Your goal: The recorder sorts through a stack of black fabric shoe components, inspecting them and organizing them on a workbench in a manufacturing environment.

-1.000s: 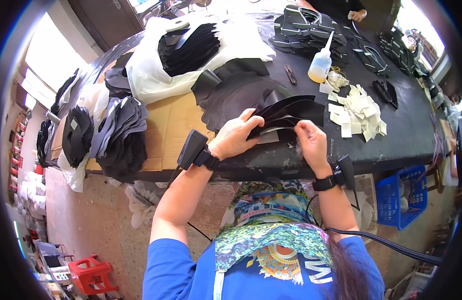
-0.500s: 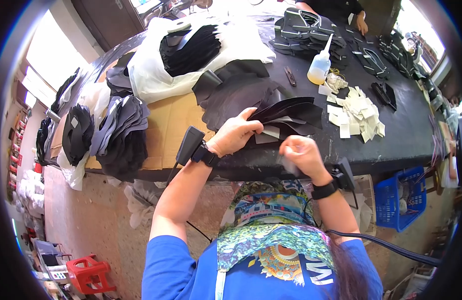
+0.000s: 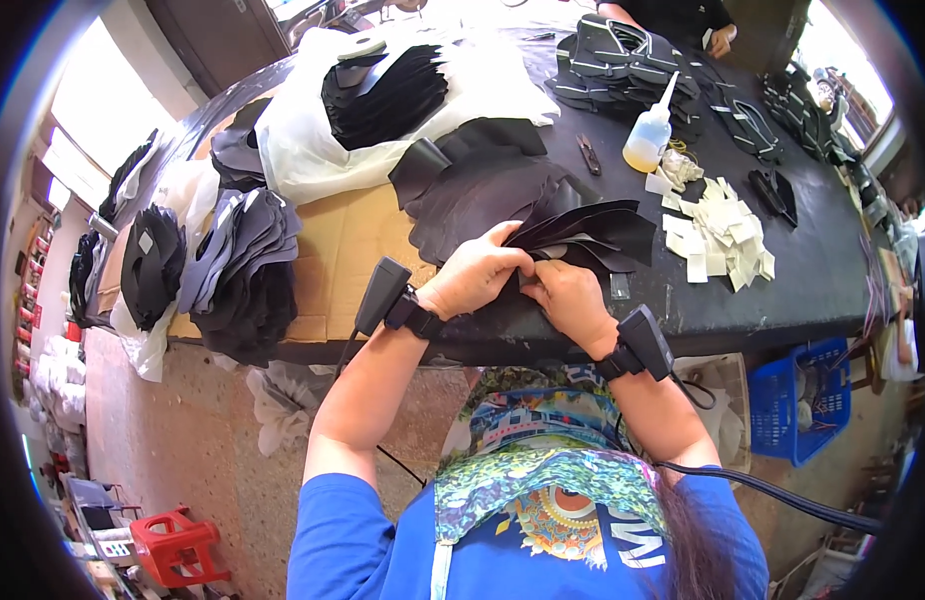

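My left hand [image 3: 478,273] is closed on the near edge of a fanned bunch of thin black sheet pieces [image 3: 608,228], which look like leather or synthetic leather. Its thumb and fingertips press on the edge. Right beside those fingertips, my right hand [image 3: 573,302] is closed in a pinch at the same edge; what it pinches is hidden by the fingers. Under and behind the bunch spreads a stack of dark brown-black cut pieces [image 3: 473,190]. A light-coloured bit shows among the fanned layers near my fingers.
A pile of small white patches [image 3: 728,235], a squeeze bottle [image 3: 647,140] of yellowish liquid and thread snips [image 3: 589,155] lie beyond my hands. Grey and black cut pieces [image 3: 248,260] are stacked at left. A white plastic bag [image 3: 308,165] holds more. Across the table is another person's hand [image 3: 722,41].
My right hand has moved left and up from beside the bunch to meet my left fingertips at its edge. My left hand keeps its grip there.
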The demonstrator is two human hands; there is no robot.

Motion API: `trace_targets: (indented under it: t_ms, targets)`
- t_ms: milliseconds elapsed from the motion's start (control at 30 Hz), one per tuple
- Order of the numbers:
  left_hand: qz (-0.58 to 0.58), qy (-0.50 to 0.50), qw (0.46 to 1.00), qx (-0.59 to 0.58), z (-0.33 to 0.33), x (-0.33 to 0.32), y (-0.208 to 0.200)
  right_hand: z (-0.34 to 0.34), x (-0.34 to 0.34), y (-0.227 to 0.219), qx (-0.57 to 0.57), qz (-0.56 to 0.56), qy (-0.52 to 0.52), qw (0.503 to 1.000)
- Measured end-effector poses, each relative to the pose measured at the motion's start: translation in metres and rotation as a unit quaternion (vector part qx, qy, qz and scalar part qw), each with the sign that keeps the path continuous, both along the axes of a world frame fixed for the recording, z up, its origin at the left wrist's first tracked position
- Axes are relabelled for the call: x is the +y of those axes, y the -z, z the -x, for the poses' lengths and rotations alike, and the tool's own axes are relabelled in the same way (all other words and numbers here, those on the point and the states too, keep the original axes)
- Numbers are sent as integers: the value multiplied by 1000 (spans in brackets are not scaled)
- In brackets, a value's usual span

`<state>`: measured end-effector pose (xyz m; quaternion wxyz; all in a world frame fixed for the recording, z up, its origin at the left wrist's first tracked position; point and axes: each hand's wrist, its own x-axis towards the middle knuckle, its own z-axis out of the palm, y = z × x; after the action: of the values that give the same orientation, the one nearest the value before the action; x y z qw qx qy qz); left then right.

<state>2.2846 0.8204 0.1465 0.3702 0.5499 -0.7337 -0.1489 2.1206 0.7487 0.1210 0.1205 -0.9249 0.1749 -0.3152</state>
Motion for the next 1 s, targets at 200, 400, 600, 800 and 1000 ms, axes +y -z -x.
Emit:
trace_targets:
  t_ms: [200, 400, 600, 800, 1000]
  targets:
    - [-19, 31, 999, 25, -5, -3, -4, -2, -5, -3, 22, -51, -29, 998]
    - [-14, 31, 999, 16, -7, -5, 2, 0, -9, 5, 15, -54, -32, 998]
    - [-42, 20, 999, -6, -7, -4, -1, 2, -4, -5, -12, -85, -62, 994]
    - [-45, 20, 998, 26, -5, -2, -1, 3, -9, 2, -45, -88, -31, 995]
    - [2, 35, 999, -21, -8, -3, 1, 4, 3, -4, -33, -101, -40, 993]
